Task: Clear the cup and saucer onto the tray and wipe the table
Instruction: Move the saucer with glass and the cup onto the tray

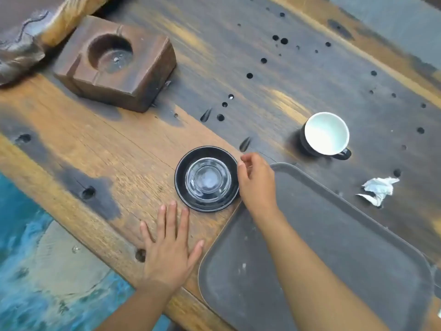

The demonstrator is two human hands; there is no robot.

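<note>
Your task has barely begun: nothing is cleared and the surface (95,151) looks unwiped. At far left, the wooden ashtray (114,63) holds a little pale residue in its hollow. Your left hand (169,249) lies flat, fingers spread, just beside the saucer (207,179), which sits bare on the wood. Your right hand (256,182) curls at its right rim; whether it pinches, I cannot tell. The tray (334,235) carries neither piece. The cup (325,133) stands beyond it, seemingly empty, with a crumpled napkin (379,189) farther right.
</note>
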